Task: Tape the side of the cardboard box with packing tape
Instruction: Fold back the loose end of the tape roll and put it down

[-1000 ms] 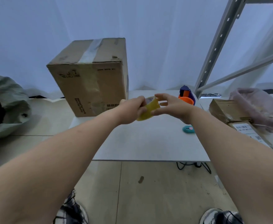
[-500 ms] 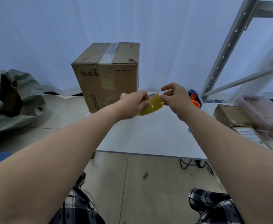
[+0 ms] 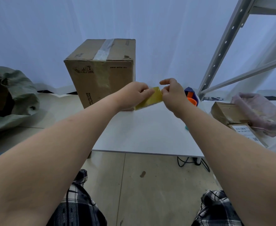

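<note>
1. Printed black handling symbols, top left of the near face of the cardboard box [image 3: 101,75]; shapes too small to tell apart
2. A short line of small black print, top right of the same face; not legible
3. Two lines of black print running vertically near the lower left of that face, partly hidden behind the left forearm; first line seems to start "Named For", second "Born For", the rest covered
4. Small dark print on the box top, along its right edge and at the left; not legible
5. A white label [image 3: 245,131] with black print on the small carton at the right; lines too small to read
</note>
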Demonstrator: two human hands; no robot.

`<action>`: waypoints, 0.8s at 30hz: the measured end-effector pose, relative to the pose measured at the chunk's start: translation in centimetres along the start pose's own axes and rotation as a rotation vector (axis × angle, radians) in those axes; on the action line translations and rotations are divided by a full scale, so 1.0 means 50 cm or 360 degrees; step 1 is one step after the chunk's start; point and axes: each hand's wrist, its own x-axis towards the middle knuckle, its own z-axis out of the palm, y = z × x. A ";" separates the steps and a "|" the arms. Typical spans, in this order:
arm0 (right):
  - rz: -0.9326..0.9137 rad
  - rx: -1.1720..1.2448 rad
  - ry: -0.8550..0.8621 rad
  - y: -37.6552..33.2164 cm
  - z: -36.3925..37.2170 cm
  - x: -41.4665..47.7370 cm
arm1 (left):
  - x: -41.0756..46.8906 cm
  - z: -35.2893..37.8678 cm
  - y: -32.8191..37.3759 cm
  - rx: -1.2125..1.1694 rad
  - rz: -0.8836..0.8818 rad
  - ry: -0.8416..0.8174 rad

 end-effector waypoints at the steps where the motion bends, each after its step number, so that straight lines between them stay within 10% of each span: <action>1: 0.0033 0.0034 0.0004 -0.002 -0.003 0.000 | -0.001 0.001 -0.001 0.0055 0.0023 0.0025; 10: 0.0140 0.0451 0.0029 0.000 -0.022 -0.010 | -0.011 0.001 -0.015 0.0028 0.0099 0.0042; 24: -0.0198 -0.0197 0.0243 -0.015 0.000 -0.003 | 0.005 -0.009 0.001 0.0000 0.0088 0.0154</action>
